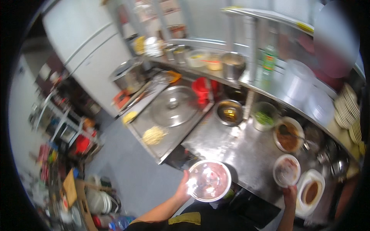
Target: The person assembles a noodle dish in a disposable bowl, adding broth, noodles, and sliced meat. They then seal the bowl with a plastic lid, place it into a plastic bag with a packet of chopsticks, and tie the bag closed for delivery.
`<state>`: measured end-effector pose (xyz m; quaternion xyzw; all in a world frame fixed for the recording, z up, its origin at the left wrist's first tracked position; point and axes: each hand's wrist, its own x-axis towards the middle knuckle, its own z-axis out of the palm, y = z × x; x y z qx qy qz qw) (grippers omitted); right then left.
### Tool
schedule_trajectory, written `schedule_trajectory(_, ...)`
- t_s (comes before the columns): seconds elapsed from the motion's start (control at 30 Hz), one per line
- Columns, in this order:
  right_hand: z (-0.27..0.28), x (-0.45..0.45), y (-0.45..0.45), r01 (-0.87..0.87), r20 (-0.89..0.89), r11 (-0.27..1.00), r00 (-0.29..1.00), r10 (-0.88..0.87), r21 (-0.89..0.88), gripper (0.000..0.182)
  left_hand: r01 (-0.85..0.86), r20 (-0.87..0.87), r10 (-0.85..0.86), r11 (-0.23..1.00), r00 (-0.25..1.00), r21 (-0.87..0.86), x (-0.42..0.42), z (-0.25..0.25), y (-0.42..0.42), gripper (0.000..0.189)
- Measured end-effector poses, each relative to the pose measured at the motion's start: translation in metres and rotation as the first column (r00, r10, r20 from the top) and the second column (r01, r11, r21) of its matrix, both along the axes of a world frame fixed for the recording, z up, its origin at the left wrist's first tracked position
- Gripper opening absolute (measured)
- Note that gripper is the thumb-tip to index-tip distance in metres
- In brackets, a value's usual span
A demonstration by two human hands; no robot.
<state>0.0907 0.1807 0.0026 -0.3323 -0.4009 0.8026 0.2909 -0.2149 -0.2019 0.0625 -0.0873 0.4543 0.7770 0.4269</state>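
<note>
My left hand (182, 187) grips the side of a round white-rimmed container (209, 180) with a shiny clear cover; something pinkish shows through it. It is held in front of my body, at the near edge of the steel counter. To the right, my right hand (290, 193) pinches the rim of a smaller round translucent container (286, 170), with reddish matter visible in it, above the counter. Beside that hand stands a white oval dish (303, 184) with a brown round bowl area. A white bowl of brown sauce (289, 135) with a ladle lies just beyond.
Farther back stand a steel bowl with yellow liquid (229, 112) and a tub of chopped greens (264, 117). Noodles (154, 135) lie near a large steel lid (174, 106) on the left counter. A shelf (292, 101) with a green bottle (268, 59) and stacked plates (347, 106) runs behind.
</note>
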Motion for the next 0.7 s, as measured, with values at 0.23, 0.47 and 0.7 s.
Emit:
schedule_trajectory(0.23,-0.062,0.005,0.021,-0.185,0.197,0.091,0.967,-0.16,0.979,0.034,-0.331,0.076,0.327,0.942,0.942,0.046,0.037,0.054,-0.078,0.071)
schedule_trajectory(0.47,0.027,-0.052,-0.077,0.075,0.37,0.997,0.925,-0.082,0.033,0.02,-0.518,0.036,0.517,0.855,0.855,0.028,0.016,0.0,-0.194,0.068)
schedule_trajectory(0.7,0.039,-0.156,-0.236,-0.261,0.244,0.965,0.938,0.247,0.027,0.034,-0.656,-0.02,0.659,0.75,0.752,0.082,-0.025,-0.021,-0.341,0.064)
